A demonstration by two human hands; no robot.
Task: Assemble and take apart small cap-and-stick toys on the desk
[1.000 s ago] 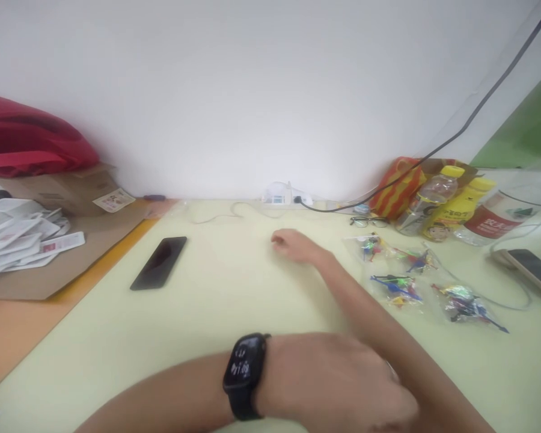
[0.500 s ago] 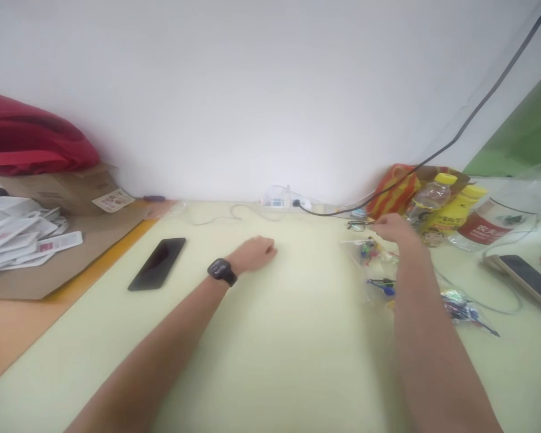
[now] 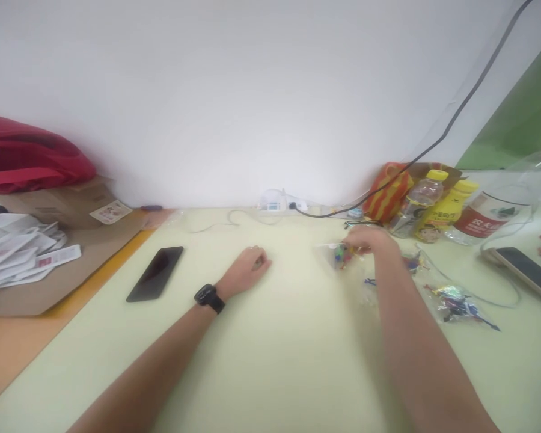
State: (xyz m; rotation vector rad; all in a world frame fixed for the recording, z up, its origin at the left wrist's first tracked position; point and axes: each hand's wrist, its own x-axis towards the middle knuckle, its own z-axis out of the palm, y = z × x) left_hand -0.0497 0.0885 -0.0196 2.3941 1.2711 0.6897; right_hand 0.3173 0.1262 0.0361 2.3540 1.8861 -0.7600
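My right hand (image 3: 365, 239) is closed on the edge of a clear plastic bag (image 3: 341, 255) with small colourful pieces inside. The pieces look blurred, and I cannot tell their kind. Behind this hand lies a pair of glasses (image 3: 352, 224), partly covered. My left hand (image 3: 247, 270) rests on the table with its fingers curled into a loose fist and nothing visible in it. A black watch (image 3: 210, 296) is on that wrist. More clear bags of colourful pieces lie right of my right forearm, one of them a shiny bag (image 3: 460, 305).
Left on the pale table (image 3: 270, 361) lies a black phone (image 3: 155, 273). White packets (image 3: 13, 246) and a cardboard box (image 3: 63, 204) under a red bag (image 3: 31, 153) stand farther left. Bottles (image 3: 446, 210), a labelled jug (image 3: 487, 219) and another phone (image 3: 529, 273) are at right. A dark cable (image 3: 415, 161) hangs there.
My right hand has moved left and slightly nearer, and the bag of colourful pieces has shifted left with it. My left hand has moved slightly left, still curled. The view has shifted a little.
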